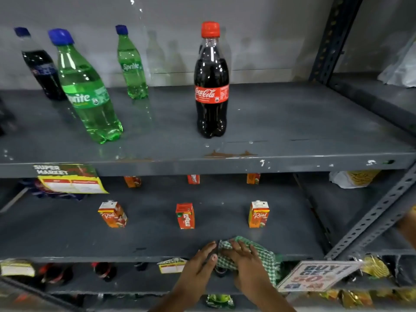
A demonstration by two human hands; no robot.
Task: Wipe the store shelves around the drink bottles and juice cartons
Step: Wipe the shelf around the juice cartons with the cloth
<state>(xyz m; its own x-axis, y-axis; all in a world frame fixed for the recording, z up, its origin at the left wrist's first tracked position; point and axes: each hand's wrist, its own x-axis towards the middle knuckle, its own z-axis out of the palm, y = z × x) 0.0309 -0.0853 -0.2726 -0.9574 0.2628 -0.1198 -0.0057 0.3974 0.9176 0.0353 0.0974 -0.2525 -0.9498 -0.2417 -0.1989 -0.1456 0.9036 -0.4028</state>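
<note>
A green-and-white checked cloth [266,255] lies at the front edge of the middle shelf [67,239]. My right hand [242,258] rests flat on the cloth, fingers straight. Just to its left, my left hand [198,264] touches the cloth's left end with fingers extended. Behind the cloth stand three juice cartons [112,215] [185,216] [258,214], with three more in a back row [193,179]. On the top shelf [292,131] stand a Coca-Cola bottle [211,86], two Sprite bottles [87,93] [132,66] and a dark bottle with a blue cap [42,70].
A "Super Market" label [69,179] hangs from the top shelf's edge. A "Buy 1" sign [315,276] juts out at the lower right beside a perforated upright [371,221]. Dark bottles [104,271] stand on the shelf below. Snack packets [373,266] sit at right.
</note>
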